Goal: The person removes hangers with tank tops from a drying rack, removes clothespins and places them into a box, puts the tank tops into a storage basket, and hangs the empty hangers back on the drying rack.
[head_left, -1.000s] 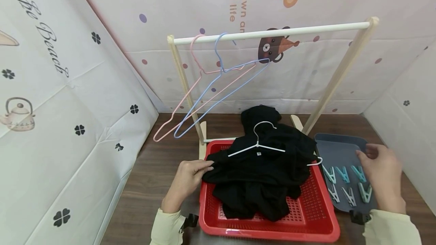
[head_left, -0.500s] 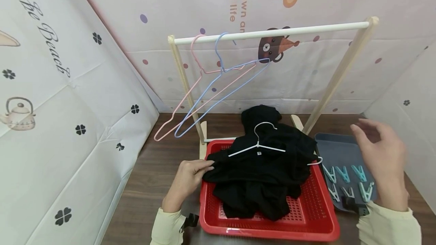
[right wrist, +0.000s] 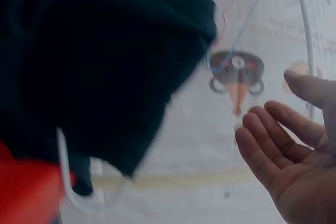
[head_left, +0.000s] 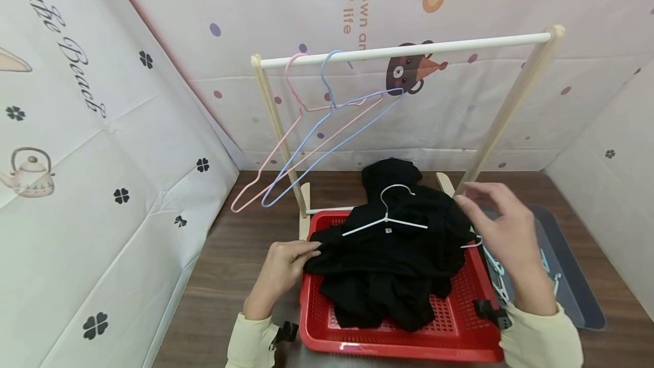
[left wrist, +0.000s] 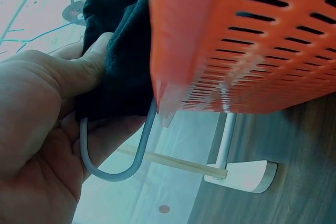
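Note:
A black hooded garment (head_left: 378, 260) lies over the red basket (head_left: 424, 352), with a white hanger (head_left: 386, 219) at its neck. My left hand (head_left: 281, 271) pinches the garment's left edge between thumb and fingers. In the left wrist view, a rounded hanger end (left wrist: 113, 176) pokes out below the cloth, beside that hand. My right hand (head_left: 506, 231) hovers near the garment's right shoulder, fingers loosely bent and holding nothing. The right wrist view shows a gap between this hand (right wrist: 299, 140) and the cloth. Another hanger end (head_left: 472, 243) sticks out on the right.
A wooden rack with a white rail (head_left: 434, 48) stands behind the basket. Hanging from it are a pink hanger (head_left: 265, 163) and a blue hanger (head_left: 347, 134). The grey tray (head_left: 567, 266) at right bears several clothespins (head_left: 498, 277), partly hidden by my right arm.
My right hand has moved left from over the tray to the garment's right shoulder. The left hand keeps its pinch, and the garment stays in place.

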The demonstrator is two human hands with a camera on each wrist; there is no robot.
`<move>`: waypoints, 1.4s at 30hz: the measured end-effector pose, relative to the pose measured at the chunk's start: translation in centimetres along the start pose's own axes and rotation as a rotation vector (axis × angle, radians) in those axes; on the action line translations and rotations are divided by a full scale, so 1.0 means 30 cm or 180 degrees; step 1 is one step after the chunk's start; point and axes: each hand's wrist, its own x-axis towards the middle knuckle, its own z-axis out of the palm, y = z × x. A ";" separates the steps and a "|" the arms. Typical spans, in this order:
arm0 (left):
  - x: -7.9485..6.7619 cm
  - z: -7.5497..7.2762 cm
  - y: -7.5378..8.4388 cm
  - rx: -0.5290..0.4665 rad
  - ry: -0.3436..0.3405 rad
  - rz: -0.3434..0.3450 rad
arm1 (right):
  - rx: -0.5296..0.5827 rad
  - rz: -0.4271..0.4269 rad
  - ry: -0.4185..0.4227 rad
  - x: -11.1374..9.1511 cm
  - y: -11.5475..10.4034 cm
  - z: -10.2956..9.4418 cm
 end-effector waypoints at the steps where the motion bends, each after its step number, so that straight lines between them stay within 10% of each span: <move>1: 0.000 0.000 0.001 -0.0006 -0.0003 -0.0003 | 0.0012 -0.0068 -0.0099 -0.005 -0.005 0.014; 14: 0.004 -0.001 0.009 -0.0057 -0.0034 -0.0040 | 0.0317 -0.0930 -0.0913 -0.045 -0.060 0.193; 42: 0.024 -0.018 0.061 -0.0244 0.0211 0.0262 | 0.0909 -0.1069 -0.0704 -0.075 -0.067 0.235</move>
